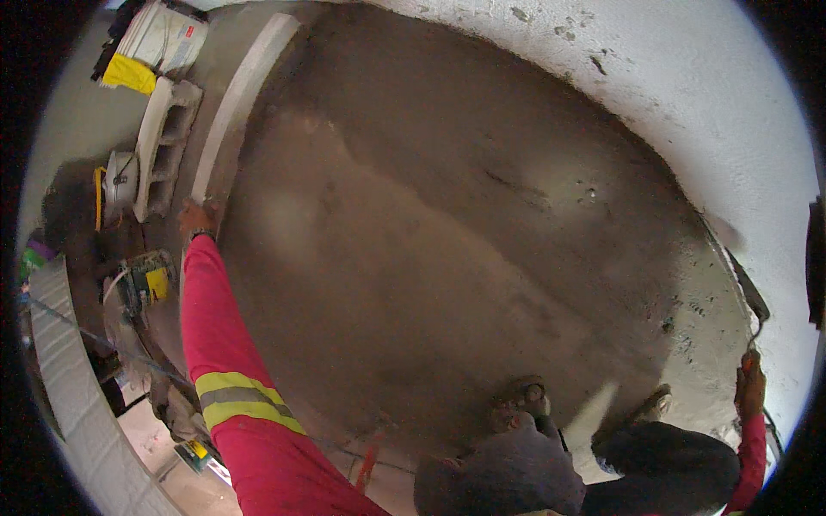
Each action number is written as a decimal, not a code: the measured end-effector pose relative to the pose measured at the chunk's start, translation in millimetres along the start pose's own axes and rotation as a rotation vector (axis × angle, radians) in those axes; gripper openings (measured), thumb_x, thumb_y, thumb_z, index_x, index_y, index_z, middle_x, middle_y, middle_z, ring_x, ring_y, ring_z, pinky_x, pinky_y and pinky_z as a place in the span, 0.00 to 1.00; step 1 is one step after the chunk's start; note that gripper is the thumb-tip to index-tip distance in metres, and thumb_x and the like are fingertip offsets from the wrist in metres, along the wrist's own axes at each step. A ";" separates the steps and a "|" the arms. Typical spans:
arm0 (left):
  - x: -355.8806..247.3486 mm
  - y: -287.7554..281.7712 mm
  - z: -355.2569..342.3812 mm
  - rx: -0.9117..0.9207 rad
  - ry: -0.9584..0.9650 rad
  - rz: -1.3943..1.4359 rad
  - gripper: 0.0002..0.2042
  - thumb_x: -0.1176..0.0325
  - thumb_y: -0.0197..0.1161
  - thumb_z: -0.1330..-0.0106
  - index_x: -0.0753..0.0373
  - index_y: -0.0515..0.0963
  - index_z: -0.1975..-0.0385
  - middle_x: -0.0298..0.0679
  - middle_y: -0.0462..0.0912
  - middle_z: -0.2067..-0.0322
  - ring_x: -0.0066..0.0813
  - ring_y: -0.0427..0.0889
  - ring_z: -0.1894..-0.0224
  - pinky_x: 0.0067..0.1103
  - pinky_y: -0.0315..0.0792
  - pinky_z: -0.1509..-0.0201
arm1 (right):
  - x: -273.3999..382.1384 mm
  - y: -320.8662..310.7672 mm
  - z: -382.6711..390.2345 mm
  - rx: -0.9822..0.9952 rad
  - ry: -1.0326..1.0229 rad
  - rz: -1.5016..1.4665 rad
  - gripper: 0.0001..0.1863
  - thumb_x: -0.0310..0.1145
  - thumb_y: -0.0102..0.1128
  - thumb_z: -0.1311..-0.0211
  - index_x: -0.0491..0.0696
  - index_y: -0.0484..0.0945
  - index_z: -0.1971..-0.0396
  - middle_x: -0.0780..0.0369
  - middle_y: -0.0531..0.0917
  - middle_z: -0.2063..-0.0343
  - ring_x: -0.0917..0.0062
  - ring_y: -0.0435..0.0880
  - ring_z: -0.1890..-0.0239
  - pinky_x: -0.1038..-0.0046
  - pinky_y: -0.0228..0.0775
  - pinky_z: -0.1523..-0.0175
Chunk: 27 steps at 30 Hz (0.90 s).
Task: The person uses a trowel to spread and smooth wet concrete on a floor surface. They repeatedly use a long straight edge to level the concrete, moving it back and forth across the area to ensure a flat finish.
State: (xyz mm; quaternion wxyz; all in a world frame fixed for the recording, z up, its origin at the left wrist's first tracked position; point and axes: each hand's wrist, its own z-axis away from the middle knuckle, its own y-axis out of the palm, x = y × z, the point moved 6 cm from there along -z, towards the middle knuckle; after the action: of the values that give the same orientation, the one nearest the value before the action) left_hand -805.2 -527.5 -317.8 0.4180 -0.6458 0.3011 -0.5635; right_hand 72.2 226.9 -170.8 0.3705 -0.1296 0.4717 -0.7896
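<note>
At the left, my left hand (198, 218) closes around the near end of a long pale straight bar (239, 103), which runs away along the edge of the wet grey mortar floor (413, 249). Far to the right, my right hand (750, 385) is wrapped around the handle of a trowel (748, 288). Its dark blade lies along the corner where the floor meets the white wall (731, 138). Smooth mortar spreads between my two hands, rougher and pitted near the trowel.
Left of the bar stand a hollow concrete block (165, 150), a white bucket (163, 39) with a yellow cloth (129, 74), a small metal pail (120, 185) and a dark container with a yellow label (146, 282). A cable (112, 344) crosses the lower left. My bent legs (662, 469) are at the bottom.
</note>
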 end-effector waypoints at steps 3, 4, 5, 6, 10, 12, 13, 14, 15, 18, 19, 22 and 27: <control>4.4 -2.9 -55.6 -0.055 -0.073 -0.165 0.35 0.46 0.61 0.46 0.57 0.59 0.42 0.49 0.65 0.45 0.49 0.61 0.40 0.44 0.66 0.46 | -31.6 35.6 8.2 -0.056 -0.091 0.192 0.28 0.27 0.49 0.39 0.42 0.54 0.39 0.47 0.70 0.48 0.54 0.71 0.47 0.61 0.64 0.45; -53.4 -5.6 -35.2 -0.035 -0.017 -0.098 0.35 0.46 0.61 0.46 0.57 0.59 0.42 0.49 0.64 0.44 0.49 0.60 0.39 0.45 0.65 0.46 | -43.6 27.4 30.1 -0.069 -0.081 0.298 0.28 0.27 0.48 0.39 0.42 0.53 0.39 0.47 0.71 0.48 0.54 0.71 0.46 0.62 0.63 0.44; -78.3 -20.2 -25.9 -0.036 0.016 -0.055 0.35 0.46 0.61 0.46 0.58 0.58 0.42 0.48 0.63 0.43 0.48 0.58 0.37 0.46 0.65 0.45 | -51.8 27.6 43.5 -0.067 -0.046 0.301 0.28 0.27 0.48 0.38 0.42 0.53 0.39 0.47 0.71 0.48 0.54 0.71 0.47 0.62 0.63 0.44; -77.8 -30.7 -33.8 -0.063 0.073 -0.030 0.36 0.45 0.61 0.46 0.59 0.58 0.42 0.49 0.63 0.43 0.47 0.59 0.38 0.46 0.64 0.45 | -57.0 34.0 46.1 -0.068 -0.034 0.285 0.29 0.27 0.48 0.38 0.42 0.52 0.38 0.47 0.71 0.48 0.55 0.71 0.47 0.62 0.63 0.44; -93.3 -35.5 -53.7 0.011 0.058 -0.011 0.37 0.45 0.62 0.47 0.63 0.59 0.43 0.51 0.66 0.44 0.44 0.66 0.41 0.45 0.65 0.45 | -51.0 28.8 44.9 -0.003 0.033 0.011 0.28 0.31 0.48 0.38 0.43 0.54 0.40 0.46 0.71 0.50 0.55 0.72 0.48 0.62 0.62 0.45; -108.1 -35.8 -59.8 0.126 0.099 -0.019 0.38 0.46 0.63 0.48 0.65 0.59 0.44 0.52 0.68 0.46 0.45 0.70 0.45 0.42 0.67 0.46 | -44.8 17.4 51.7 0.006 0.082 0.051 0.27 0.35 0.49 0.38 0.44 0.56 0.41 0.46 0.71 0.51 0.54 0.72 0.49 0.61 0.64 0.47; -112.6 -31.3 -63.7 0.192 0.204 -0.016 0.37 0.46 0.63 0.48 0.65 0.60 0.43 0.53 0.70 0.48 0.45 0.72 0.47 0.40 0.67 0.46 | -44.8 10.0 55.1 0.006 0.103 0.069 0.26 0.37 0.49 0.38 0.44 0.57 0.42 0.45 0.72 0.51 0.54 0.72 0.50 0.60 0.64 0.48; -112.5 -23.9 -68.9 0.258 0.308 -0.018 0.37 0.47 0.63 0.47 0.66 0.60 0.43 0.53 0.71 0.49 0.46 0.74 0.49 0.39 0.68 0.47 | -39.2 4.3 58.2 0.005 0.115 0.077 0.26 0.39 0.49 0.38 0.44 0.58 0.43 0.45 0.72 0.52 0.54 0.73 0.51 0.60 0.65 0.49; -89.9 -12.4 -92.3 0.187 0.400 -0.083 0.37 0.48 0.63 0.47 0.66 0.60 0.43 0.53 0.71 0.49 0.47 0.74 0.49 0.38 0.68 0.47 | -35.9 8.6 48.1 0.007 0.099 0.066 0.26 0.41 0.49 0.38 0.45 0.59 0.43 0.45 0.72 0.52 0.54 0.73 0.51 0.59 0.65 0.50; -45.7 -9.7 -147.1 0.066 0.523 -0.166 0.36 0.49 0.62 0.47 0.65 0.60 0.43 0.54 0.69 0.47 0.48 0.72 0.47 0.36 0.67 0.47 | -41.1 45.1 15.4 0.029 0.040 0.002 0.26 0.42 0.49 0.38 0.45 0.59 0.44 0.45 0.72 0.53 0.53 0.73 0.52 0.59 0.65 0.50; -57.8 2.8 -138.8 0.118 0.478 -0.063 0.36 0.49 0.61 0.46 0.64 0.59 0.42 0.54 0.68 0.46 0.48 0.71 0.46 0.37 0.67 0.46 | -46.4 43.1 16.5 0.026 0.041 0.020 0.26 0.39 0.49 0.38 0.44 0.58 0.43 0.45 0.72 0.52 0.54 0.73 0.51 0.60 0.64 0.48; -108.5 15.8 -77.7 0.133 0.313 0.077 0.38 0.48 0.60 0.45 0.63 0.55 0.39 0.53 0.66 0.44 0.48 0.68 0.43 0.38 0.64 0.44 | -62.5 24.3 31.8 0.026 0.064 0.102 0.28 0.30 0.49 0.39 0.42 0.54 0.39 0.45 0.72 0.50 0.55 0.71 0.48 0.64 0.61 0.43; -71.9 -7.7 -81.3 -0.075 0.242 0.106 0.39 0.47 0.59 0.44 0.58 0.51 0.37 0.51 0.65 0.43 0.49 0.67 0.42 0.42 0.61 0.41 | -42.2 29.0 10.6 0.121 0.183 -0.118 0.28 0.30 0.49 0.39 0.42 0.55 0.40 0.46 0.72 0.51 0.54 0.71 0.49 0.63 0.61 0.45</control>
State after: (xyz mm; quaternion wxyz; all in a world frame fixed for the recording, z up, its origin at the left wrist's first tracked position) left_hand -898.7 -478.3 -344.1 0.3831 -0.5715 0.4040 -0.6029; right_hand 120.7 241.8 -183.6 0.2861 -0.0618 0.4467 -0.8454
